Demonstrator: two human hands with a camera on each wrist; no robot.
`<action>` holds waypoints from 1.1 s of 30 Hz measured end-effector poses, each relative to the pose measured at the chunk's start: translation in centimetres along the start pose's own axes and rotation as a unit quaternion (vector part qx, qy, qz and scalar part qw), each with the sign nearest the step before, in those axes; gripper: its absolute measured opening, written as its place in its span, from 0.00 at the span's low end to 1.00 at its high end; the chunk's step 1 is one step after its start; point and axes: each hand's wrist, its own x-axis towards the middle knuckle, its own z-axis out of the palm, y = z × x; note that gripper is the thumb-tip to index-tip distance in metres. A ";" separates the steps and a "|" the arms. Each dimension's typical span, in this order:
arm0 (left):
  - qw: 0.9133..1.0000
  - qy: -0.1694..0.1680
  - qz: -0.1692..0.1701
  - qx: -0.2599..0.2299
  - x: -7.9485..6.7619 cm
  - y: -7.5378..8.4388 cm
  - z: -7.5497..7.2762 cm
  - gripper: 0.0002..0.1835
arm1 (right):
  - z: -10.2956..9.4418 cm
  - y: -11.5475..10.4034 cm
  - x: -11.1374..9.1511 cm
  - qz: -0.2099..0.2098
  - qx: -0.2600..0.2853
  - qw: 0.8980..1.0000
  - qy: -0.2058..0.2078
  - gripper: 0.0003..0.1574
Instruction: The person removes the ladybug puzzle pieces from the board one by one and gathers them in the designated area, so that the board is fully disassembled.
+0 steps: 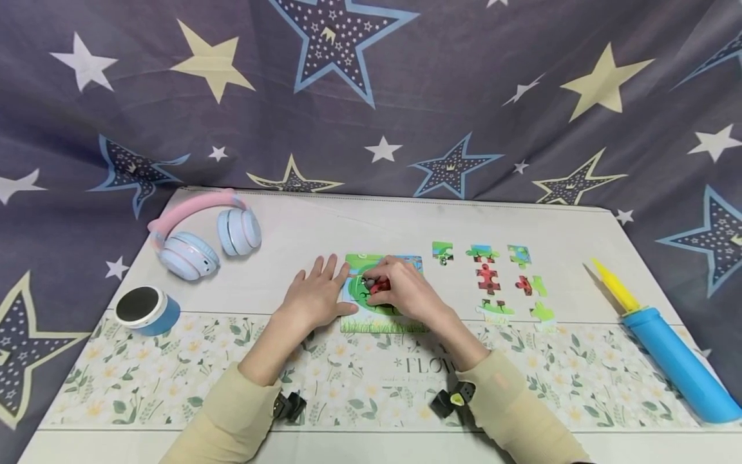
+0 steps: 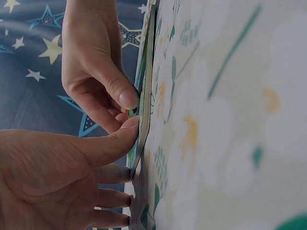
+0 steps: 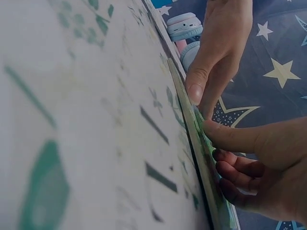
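Note:
A puzzle board point(image 1: 382, 327) with a grassy lower border and a green picture lies flat on the table. My left hand point(image 1: 313, 298) rests with spread, straight fingers at its left side, the thumb touching the board's edge. Over the middle of the board, my right hand point(image 1: 410, 291) pinches a red and black puzzle piece point(image 1: 379, 287) between thumb and fingers; most of it is hidden. The left wrist view shows the right fingertips point(image 2: 127, 99) down at the board's surface. To the right lie loose pieces, among them a red ladybug piece point(image 1: 488, 279) and a green corner piece point(image 1: 442, 251).
Pink and blue headphones point(image 1: 199, 235) lie at the back left, with a blue jar point(image 1: 153, 312) in front of them. A blue hand pump point(image 1: 678, 361) with a yellow nozzle lies along the right edge. A starry curtain point(image 1: 371, 116) hangs behind the table.

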 end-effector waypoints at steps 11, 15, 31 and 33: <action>1.000 0.002 0.001 -0.009 0.0 -0.2 0.0 0.46 | -2.6 1.8 -0.9 0.023 0.070 0.997 0.022 0.25; 1.000 0.003 0.001 -0.012 -0.1 -0.3 0.0 0.46 | -3.9 3.1 -1.6 0.037 0.078 0.996 0.034 0.28; 1.000 0.006 0.004 -0.009 0.0 -0.1 0.1 0.46 | -8.1 8.3 -5.8 0.104 0.015 0.994 0.043 0.29; 1.000 0.006 0.003 -0.010 -0.1 -0.2 0.1 0.46 | -8.3 8.6 -5.9 0.100 0.003 0.994 0.042 0.28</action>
